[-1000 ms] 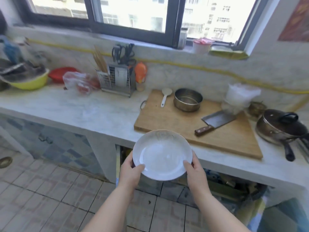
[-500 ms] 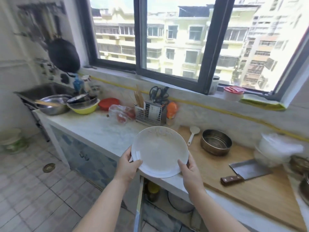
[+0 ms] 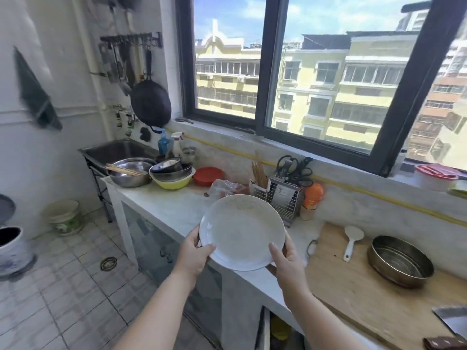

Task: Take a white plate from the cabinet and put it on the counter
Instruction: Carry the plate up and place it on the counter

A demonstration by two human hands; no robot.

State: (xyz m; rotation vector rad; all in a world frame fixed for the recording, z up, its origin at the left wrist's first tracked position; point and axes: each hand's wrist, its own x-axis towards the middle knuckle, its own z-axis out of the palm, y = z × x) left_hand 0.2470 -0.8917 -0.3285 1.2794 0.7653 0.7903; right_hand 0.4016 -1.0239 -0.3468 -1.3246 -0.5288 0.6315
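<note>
I hold a round white plate (image 3: 241, 231) with both hands, tilted toward me, above the front edge of the pale marble counter (image 3: 174, 210). My left hand (image 3: 193, 256) grips its lower left rim, thumb on top. My right hand (image 3: 286, 261) grips the lower right rim. The plate hangs in the air, apart from the counter. The open cabinet (image 3: 275, 329) lies below the counter, under my right forearm.
A wooden cutting board (image 3: 364, 294) with a metal pan (image 3: 400, 261), a white rice paddle (image 3: 352, 239) and a cleaver (image 3: 452, 324) lies to the right. A utensil rack (image 3: 285, 195), plastic bag (image 3: 227, 188), red lid (image 3: 207, 175) and stacked bowls (image 3: 171, 173) stand behind.
The view has risen and swung left, showing the sink and window. The plate, still in both hands, has come up from cabinet level to above the counter's front edge.
</note>
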